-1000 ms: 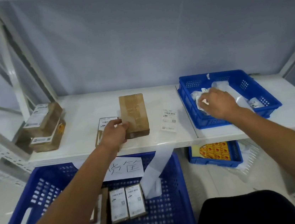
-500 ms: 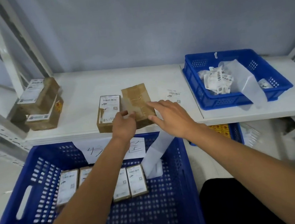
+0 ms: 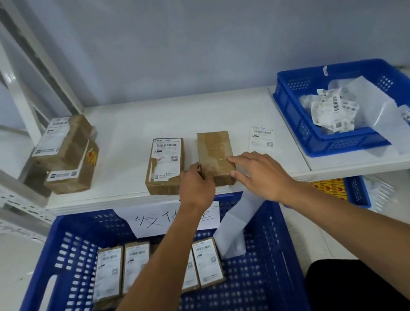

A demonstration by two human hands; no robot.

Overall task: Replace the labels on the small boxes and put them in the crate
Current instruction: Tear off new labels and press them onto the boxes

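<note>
The crate stands below the surface to receive finished boxes. The bare box lies on the surface. The left hand grips its near corner, probably steadying it. The right hand touches its edge, fingers straight. The loose label lies just beside.

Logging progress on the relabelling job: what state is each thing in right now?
Bare box: no label, flat on shelf, left hand grips its near corner.
Right hand: open, fingers touching that box's right edge.
Neighbouring box: label on, partly torn.
Loose label: flat on shelf, unapplied.
Crate: holds labelled boxes.
Small bin: holds crumpled labels.
</note>
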